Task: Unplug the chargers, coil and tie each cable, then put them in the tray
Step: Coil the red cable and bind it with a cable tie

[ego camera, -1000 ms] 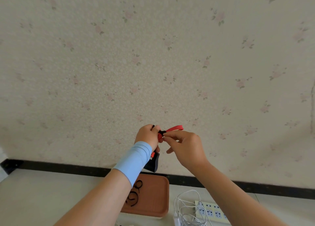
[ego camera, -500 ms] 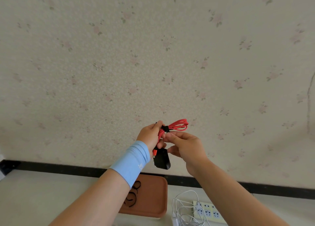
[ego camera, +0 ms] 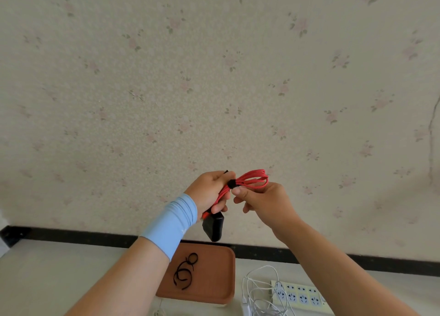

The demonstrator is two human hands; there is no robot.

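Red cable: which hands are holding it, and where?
The left hand grips the coiled red cable around its bunched strands below the black tie; the right hand pinches it beside the tie.

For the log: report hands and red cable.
Left hand grips coiled red cable, black tie on. Right hand pinches cable beside tie. Charger dangles. Tray holds spare ties.

Red cable, bright red, with a black tie and a black charger. Behind it, cream wallpaper dotted with faded pink flowers and grey-green leaves. Light blue sleeve. Terracotta-brown tray, black loops, a white cable, a pale power strip with grey-blue sockets, a black skirting strip.
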